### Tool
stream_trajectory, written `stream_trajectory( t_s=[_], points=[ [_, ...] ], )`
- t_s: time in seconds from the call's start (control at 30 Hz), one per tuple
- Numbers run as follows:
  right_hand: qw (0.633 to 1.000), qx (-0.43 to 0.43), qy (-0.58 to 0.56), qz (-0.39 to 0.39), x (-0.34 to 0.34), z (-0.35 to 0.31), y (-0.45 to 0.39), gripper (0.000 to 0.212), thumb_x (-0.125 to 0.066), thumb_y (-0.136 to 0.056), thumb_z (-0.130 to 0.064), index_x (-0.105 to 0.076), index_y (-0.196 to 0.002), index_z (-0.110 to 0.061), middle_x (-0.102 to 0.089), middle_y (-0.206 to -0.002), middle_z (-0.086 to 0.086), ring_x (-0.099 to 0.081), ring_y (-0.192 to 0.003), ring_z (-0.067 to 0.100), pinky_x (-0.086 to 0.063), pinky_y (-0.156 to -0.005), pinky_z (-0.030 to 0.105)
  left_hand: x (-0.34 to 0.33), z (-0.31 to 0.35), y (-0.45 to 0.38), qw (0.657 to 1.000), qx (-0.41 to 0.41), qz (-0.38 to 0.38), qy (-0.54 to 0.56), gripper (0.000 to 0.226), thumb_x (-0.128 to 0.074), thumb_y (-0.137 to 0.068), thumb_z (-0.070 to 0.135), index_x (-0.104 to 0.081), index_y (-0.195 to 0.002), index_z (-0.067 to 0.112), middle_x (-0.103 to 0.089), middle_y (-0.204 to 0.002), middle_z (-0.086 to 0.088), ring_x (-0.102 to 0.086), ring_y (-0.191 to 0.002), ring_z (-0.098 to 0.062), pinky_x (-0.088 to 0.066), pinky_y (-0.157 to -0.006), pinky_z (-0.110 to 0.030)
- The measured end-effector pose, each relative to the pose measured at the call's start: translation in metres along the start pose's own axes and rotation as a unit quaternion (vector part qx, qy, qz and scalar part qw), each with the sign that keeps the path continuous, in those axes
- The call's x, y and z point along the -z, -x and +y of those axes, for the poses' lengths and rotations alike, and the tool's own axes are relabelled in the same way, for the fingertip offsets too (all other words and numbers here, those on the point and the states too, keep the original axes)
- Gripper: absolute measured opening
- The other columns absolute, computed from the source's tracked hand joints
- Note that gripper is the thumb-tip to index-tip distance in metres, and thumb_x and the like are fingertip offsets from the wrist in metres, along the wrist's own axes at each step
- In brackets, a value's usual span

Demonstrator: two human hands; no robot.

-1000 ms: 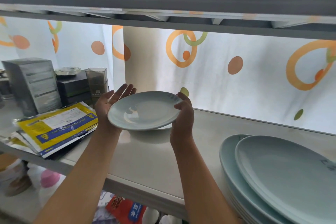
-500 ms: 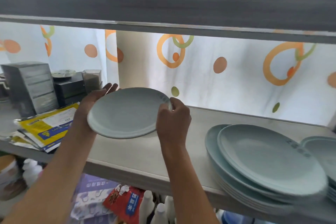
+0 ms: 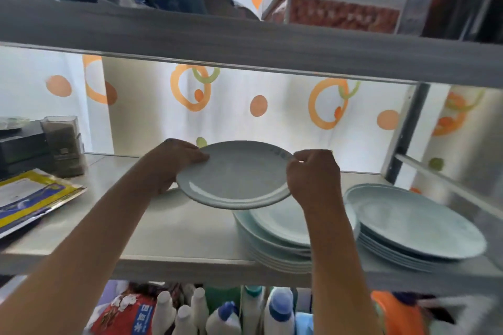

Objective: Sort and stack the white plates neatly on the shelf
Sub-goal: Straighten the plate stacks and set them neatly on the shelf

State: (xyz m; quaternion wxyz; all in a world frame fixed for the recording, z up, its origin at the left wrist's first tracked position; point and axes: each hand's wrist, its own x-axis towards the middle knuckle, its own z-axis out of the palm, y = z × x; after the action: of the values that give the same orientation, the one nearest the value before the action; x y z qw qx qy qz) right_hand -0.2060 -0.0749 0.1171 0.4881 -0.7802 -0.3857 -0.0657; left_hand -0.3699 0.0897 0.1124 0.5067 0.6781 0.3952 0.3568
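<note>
Fingers of the left hand (image 3: 174, 163) curl over the small plate's (image 3: 234, 175) left rim; the right hand (image 3: 313, 175) pinches the opposite rim, steadying it level; it hovers above the nearer stack (image 3: 275, 239), likely for lowering onto matching plates.

One plate (image 3: 234, 175) held between two hands; two plate stacks, below (image 3: 275, 231) and right (image 3: 413, 223) of the right hand (image 3: 313, 174).
</note>
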Motion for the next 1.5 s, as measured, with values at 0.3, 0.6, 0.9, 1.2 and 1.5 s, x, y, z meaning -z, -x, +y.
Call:
stream_trajectory(
  t_s=[0.3, 0.6, 0.9, 1.2, 1.5],
  points=[
    [0.983, -0.105, 0.120, -0.093, 0.001, 0.062, -0.012, 0.019, -0.051, -0.091, -0.014, -0.064, -0.099, -0.004, -0.063, -0.084, 0.008, -0.060, -0.074, 0.025, -0.041, -0.062, 0.027, -0.068, -0.023, -0.004, 0.955, -0.116, 0.100, -0.256, 0.019, -0.078, -0.073, 0.026, -0.068, -0.079, 0.010, -0.063, -0.074, -0.002, -0.059, -0.076, -0.021, -0.039, -0.067, -0.024],
    [0.958, -0.138, 0.224, -0.118, -0.001, 0.065, -0.010, 0.028, -0.056, -0.090, -0.027, -0.059, -0.112, -0.009, -0.058, -0.111, 0.010, -0.059, -0.102, 0.028, -0.053, -0.085, 0.038, -0.082, -0.016, -0.007, 0.930, -0.103, 0.072, -0.347, 0.013, -0.075, -0.069, 0.027, -0.067, -0.073, 0.017, -0.069, -0.076, -0.003, -0.064, -0.080, -0.023, -0.045, -0.068, -0.025],
    [0.975, -0.031, 0.214, -0.044, -0.001, 0.027, 0.002, 0.024, -0.046, -0.091, -0.025, -0.056, -0.100, -0.006, -0.055, -0.115, 0.014, -0.048, -0.110, 0.029, -0.041, -0.093, 0.036, -0.067, -0.026, -0.005, 0.931, -0.172, 0.107, -0.302, 0.025, -0.064, -0.086, 0.038, -0.067, -0.073, 0.017, -0.069, -0.075, 0.002, -0.062, -0.078, -0.021, -0.047, -0.071, -0.031],
    [0.984, 0.066, 0.126, -0.105, -0.063, -0.047, 0.026, 0.011, -0.044, -0.091, -0.022, -0.046, -0.088, -0.012, -0.051, -0.113, 0.012, -0.043, -0.113, 0.030, -0.034, -0.098, 0.036, -0.009, -0.051, -0.007, 0.918, -0.222, 0.168, -0.283, 0.015, -0.064, -0.087, 0.032, -0.068, -0.078, 0.022, -0.063, -0.073, 0.012, -0.059, -0.072, -0.013, -0.039, -0.068, -0.026],
    [0.959, 0.160, -0.080, -0.219, -0.167, -0.112, 0.058, 0.034, -0.053, -0.089, -0.018, -0.060, -0.121, -0.010, -0.057, -0.123, 0.007, -0.052, -0.116, 0.021, -0.036, -0.092, 0.024, 0.088, -0.129, -0.053, 0.901, -0.050, 0.180, -0.392, 0.014, -0.059, -0.087, 0.024, -0.068, -0.092, 0.015, -0.064, -0.100, -0.012, -0.062, -0.092, -0.031, -0.051, -0.079, -0.037]
  ],
)
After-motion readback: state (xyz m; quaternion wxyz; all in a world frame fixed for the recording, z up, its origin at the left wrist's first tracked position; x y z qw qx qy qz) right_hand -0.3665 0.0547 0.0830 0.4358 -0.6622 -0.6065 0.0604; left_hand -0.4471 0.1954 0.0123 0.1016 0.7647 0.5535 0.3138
